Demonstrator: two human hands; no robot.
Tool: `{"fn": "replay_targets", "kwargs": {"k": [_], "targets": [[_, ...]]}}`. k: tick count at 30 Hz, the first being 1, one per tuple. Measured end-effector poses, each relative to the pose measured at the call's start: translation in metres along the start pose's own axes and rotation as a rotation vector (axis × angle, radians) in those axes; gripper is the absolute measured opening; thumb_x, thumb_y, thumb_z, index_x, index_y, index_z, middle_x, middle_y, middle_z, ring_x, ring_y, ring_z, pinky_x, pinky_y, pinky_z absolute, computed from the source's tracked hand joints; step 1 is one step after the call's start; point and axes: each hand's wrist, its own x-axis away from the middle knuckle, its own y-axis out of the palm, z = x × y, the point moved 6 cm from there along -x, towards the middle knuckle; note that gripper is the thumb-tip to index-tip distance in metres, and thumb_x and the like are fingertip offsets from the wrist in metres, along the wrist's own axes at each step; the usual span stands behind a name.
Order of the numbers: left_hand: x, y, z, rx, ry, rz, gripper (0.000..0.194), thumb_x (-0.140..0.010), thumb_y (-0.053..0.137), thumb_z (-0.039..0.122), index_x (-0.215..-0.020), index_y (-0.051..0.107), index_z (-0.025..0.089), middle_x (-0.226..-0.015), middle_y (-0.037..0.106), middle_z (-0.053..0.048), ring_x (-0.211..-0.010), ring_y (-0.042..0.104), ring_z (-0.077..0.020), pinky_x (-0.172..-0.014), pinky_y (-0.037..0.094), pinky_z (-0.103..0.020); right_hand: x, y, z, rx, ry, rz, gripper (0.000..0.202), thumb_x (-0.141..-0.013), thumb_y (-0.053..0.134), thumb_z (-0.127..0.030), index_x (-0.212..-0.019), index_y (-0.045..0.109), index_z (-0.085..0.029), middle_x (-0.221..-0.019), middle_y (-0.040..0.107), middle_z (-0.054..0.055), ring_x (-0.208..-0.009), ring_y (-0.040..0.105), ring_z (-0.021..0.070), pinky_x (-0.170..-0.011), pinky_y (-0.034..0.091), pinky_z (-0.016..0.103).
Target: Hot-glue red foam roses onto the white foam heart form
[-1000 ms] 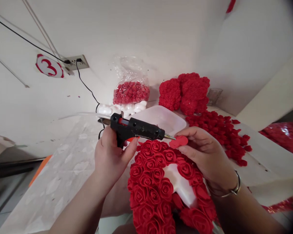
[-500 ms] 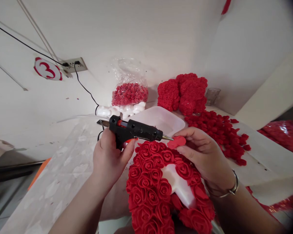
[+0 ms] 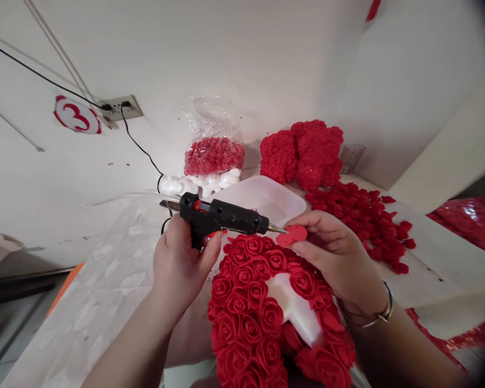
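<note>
Rose form (image 3: 263, 317) cut off at btm, gun grip (image 3: 198, 233) mostly hidden by L fingers (image 3: 179, 233).

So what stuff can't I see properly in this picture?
In the head view:
- Most of the glue gun's handle: hidden by the left hand.
- One end of the red foam piece: covered by the fingers of the right hand.
- The bottom of the rose-covered shape: cut off by the lower edge.
- Any glue at the nozzle tip: too small to tell.
</note>
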Motion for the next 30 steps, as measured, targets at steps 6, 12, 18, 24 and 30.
{"fn": "replay_targets", "kwargs": {"k": [6,12,18,24,30], "targets": [[-0.001,0.0,0.005,-0.029,0.051,0.03,0.021,-0.079,0.066,0.033,-0.082,0.049,0.02,-0.053,0.054,0.006,-0.041,0.051,-0.0093,-0.04,0.035,-0.018,0.001,0.0,0.0,-0.018,0.012,0.005,0.02,-0.079,0.073,-0.009,-0.09,0.071,-0.026,-0.082,0.076,-0.007,-0.074,0.072,0.0028,-0.068,0.055,0.006],[0.003,-0.005,0.004,-0.036,0.065,0.082,0.025,-0.076,0.069,0.028,-0.085,0.047,0.021,-0.057,0.056,0.007,-0.041,0.051,-0.0075,-0.042,0.035,-0.017,0.004,-0.003,-0.002,0.025,-0.025,0.055,0.018,-0.079,0.074,-0.012,-0.09,0.071,-0.026,-0.082,0.076,-0.005,-0.074,0.073,0.0072,-0.068,0.059,0.013],[0.005,-0.005,-0.026,0.06,-0.186,-0.002,0.029,-0.075,0.068,0.042,-0.087,0.053,0.021,-0.061,0.055,0.005,-0.047,0.048,-0.0095,-0.045,0.037,-0.021,0.003,-0.007,-0.007,-0.059,-0.112,0.089,0.015,-0.083,0.074,-0.017,-0.092,0.072,-0.029,-0.083,0.076,-0.005,-0.074,0.073,0.0097,-0.069,0.062,0.019],[0.018,-0.005,-0.09,0.039,-0.509,-0.109,0.032,-0.072,0.064,0.049,-0.086,0.053,0.022,-0.066,0.056,0.002,-0.057,0.05,-0.0139,-0.052,0.039,-0.026,0.02,-0.018,-0.022,-0.045,-0.162,0.103,0.023,-0.082,0.077,-0.016,-0.101,0.073,-0.03,-0.106,0.077,-0.003,-0.096,0.073,0.0116,-0.085,0.061,0.022],[0.061,0.014,-0.156,-0.384,-0.603,-0.396,0.028,-0.072,0.061,0.048,-0.074,0.049,0.023,-0.072,0.06,-0.004,-0.066,0.058,-0.0218,-0.059,0.04,-0.031,0.043,-0.014,-0.047,0.264,-0.276,-0.026,0.037,-0.077,0.074,-0.004,-0.106,0.071,-0.028,-0.097,0.073,0.0,-0.095,0.07,0.0179,-0.086,0.06,0.031]]}}
